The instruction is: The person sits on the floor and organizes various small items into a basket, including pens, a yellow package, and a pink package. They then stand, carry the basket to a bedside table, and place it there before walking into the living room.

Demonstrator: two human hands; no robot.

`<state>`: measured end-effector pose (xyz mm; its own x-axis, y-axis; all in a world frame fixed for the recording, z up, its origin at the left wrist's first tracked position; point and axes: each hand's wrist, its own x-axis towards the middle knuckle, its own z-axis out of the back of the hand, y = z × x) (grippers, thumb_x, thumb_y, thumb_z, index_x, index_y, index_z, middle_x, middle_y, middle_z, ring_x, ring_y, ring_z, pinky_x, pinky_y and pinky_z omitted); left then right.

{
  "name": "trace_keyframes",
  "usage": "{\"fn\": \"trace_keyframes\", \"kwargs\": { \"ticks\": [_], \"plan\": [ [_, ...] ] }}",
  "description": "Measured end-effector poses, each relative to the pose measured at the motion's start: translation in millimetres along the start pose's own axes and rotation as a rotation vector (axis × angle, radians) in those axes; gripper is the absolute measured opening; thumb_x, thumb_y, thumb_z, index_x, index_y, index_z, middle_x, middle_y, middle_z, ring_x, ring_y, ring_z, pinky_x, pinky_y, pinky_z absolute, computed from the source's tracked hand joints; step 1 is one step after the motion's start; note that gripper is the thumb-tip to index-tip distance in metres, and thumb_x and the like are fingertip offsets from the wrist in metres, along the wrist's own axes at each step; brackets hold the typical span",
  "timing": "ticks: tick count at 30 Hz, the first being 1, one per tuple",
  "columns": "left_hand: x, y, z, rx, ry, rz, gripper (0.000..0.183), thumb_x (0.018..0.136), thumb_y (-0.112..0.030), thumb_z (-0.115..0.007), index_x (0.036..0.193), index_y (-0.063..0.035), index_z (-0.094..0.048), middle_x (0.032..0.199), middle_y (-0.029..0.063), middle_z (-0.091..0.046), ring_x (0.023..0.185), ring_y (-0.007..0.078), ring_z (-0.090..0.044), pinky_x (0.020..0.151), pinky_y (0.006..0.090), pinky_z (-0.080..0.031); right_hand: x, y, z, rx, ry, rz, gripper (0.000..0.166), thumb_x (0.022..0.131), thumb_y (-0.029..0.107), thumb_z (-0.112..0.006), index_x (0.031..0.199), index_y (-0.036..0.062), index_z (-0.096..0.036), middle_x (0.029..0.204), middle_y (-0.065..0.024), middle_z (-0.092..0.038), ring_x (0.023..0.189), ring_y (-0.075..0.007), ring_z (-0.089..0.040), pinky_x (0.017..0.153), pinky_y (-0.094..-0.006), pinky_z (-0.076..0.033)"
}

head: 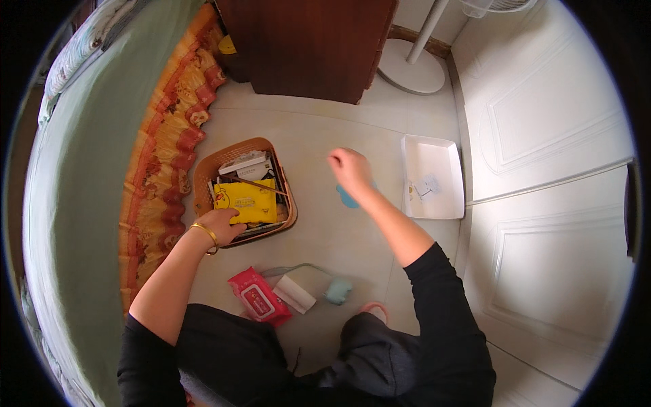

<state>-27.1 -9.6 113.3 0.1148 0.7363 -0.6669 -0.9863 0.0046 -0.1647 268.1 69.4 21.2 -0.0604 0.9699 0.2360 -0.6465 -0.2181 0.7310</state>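
My left hand [219,227] wears a gold bangle and rests over the near left corner of an orange-brown plastic basket [203,175]. Its thumb and fingers are apart, touching a yellow packet [252,201] that lies on top of the contents. Behind the packet are white boxes [249,164], and a thin brown stick [259,186] crosses it. My right hand [352,169], slightly blurred, hovers over the floor with curled fingers and nothing visible in them. Below it, partly hidden by wrist and forearm, lies a flat blue thing [349,197].
A shallow white box tray [432,178] lies by the white panelled doors [539,132]. Near my knees are a pink wet-wipes pack [259,297], a white paper piece [295,294] and a pale-green corded object [338,291]. A dark wooden cabinet [310,51], round stand base [412,68] and ruffled bed skirt [163,168] surround the floor.
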Motion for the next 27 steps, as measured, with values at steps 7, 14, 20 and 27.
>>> {"fn": "trace_keyframes", "kwargs": {
  "ticks": [7,14,20,27],
  "plan": [
    [0,-18,-3,-0.019,-0.085,-0.066,0.051,0.080,-0.043,-0.052,0.115,-0.0066,-0.053,0.113,0.0155,-0.056,0.105,0.0310,-0.052,0.089,0.0361,-0.041,-88,-105,23,-0.603,0.622,-0.418,0.023,0.069,0.019,-0.066,0.084,0.0025,-0.061,0.088,-0.0146,-0.063,0.087,-0.0305,-0.060,0.071,-0.0411,-0.049],
    [1,-41,-8,-0.092,-0.139,-0.207,0.044,0.081,-0.038,-0.053,0.111,-0.0054,-0.055,0.109,0.0154,-0.057,0.099,0.0296,-0.055,0.085,0.0360,-0.043,-102,-112,28,-0.480,0.499,-0.437,0.021,0.068,0.015,-0.065,0.081,0.0004,-0.059,0.085,-0.0157,-0.062,0.076,-0.0312,-0.060,0.064,-0.0397,-0.048],
    [-7,-56,-5,-0.299,-0.113,-0.276,0.040,0.081,-0.028,-0.059,0.111,-0.0021,-0.054,0.103,0.0143,-0.060,0.085,0.0221,-0.061,0.076,0.0306,-0.047,-95,-61,58,0.300,0.434,-0.684,0.013,0.076,0.013,-0.059,0.080,0.0015,-0.056,0.072,-0.0074,-0.061,0.060,-0.0168,-0.056,0.051,-0.0288,-0.043],
    [-2,-72,-15,-0.857,-0.236,-0.353,0.048,0.079,-0.031,-0.065,0.113,-0.0008,-0.051,0.090,0.0101,-0.063,0.076,0.0174,-0.061,0.069,0.0290,-0.048,-91,35,71,0.743,0.586,-0.463,0.011,0.082,0.011,-0.055,0.089,0.0027,-0.055,0.073,-0.0040,-0.061,0.061,-0.0081,-0.053,0.051,-0.0239,-0.041]
  ]
}}
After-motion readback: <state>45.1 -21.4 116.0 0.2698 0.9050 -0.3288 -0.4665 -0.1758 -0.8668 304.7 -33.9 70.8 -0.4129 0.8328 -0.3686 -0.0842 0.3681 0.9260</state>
